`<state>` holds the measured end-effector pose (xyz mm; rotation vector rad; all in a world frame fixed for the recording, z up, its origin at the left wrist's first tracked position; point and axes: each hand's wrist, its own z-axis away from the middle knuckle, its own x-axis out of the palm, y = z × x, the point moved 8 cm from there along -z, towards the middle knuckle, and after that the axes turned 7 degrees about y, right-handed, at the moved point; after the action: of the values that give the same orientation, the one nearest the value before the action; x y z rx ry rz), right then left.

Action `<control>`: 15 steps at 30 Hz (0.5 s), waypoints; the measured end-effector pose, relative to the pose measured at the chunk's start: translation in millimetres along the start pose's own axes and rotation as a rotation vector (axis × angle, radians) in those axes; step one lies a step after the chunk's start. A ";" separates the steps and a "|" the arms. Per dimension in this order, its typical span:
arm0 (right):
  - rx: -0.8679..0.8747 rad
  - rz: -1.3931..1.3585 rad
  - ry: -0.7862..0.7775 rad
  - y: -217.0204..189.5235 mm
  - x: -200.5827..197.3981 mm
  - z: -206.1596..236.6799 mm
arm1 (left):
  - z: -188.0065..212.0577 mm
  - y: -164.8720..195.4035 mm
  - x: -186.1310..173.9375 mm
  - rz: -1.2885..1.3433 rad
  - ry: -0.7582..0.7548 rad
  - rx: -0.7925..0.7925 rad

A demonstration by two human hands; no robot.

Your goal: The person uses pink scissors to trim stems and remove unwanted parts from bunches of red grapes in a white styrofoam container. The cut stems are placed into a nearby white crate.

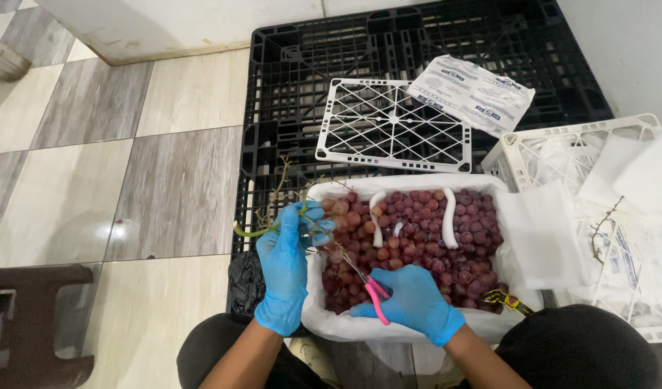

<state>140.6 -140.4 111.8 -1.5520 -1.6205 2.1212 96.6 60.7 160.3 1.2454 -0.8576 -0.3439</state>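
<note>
Left hand [284,270], blue-gloved, gripping green grape stem [253,231] at frame centre; right hand [412,302] closing around pink scissors [375,294] over red grapes [417,238] in lined crate [331,324].

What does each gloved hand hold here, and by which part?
The left hand grips a grape stem near its cut end. The right hand holds pink-handled scissors by the handle loops, blades toward the grapes.

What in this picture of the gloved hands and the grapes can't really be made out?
- Head view: blades of the pink-handled scissors in the right blue-gloved hand: too thin, lost among the red grapes.
- What the left blue-gloved hand pinches besides the green stem: fingers cover it.
- White lattice crate at right: cut off by the edge.
- Box bottom: hidden under grapes.
</note>
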 end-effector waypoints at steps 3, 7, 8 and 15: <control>-0.112 0.058 0.069 -12.1 -7.8 -0.9 | 1.8 -1.3 2.3 -0.013 -0.008 -0.015; -0.108 0.084 0.046 -14.2 -9.2 -0.9 | 5.7 -6.2 4.4 -0.022 -0.012 -0.035; -0.101 0.073 0.038 -13.8 -9.2 -1.2 | 7.0 -9.1 5.1 -0.026 -0.015 -0.051; -0.002 0.169 -0.035 1.0 1.2 -3.8 | 12.5 -27.2 9.0 -0.037 -0.046 -0.120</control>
<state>143.2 -137.5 110.4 -1.7188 -1.5527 2.2412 99.2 37.5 139.4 1.1470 -0.8415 -0.4486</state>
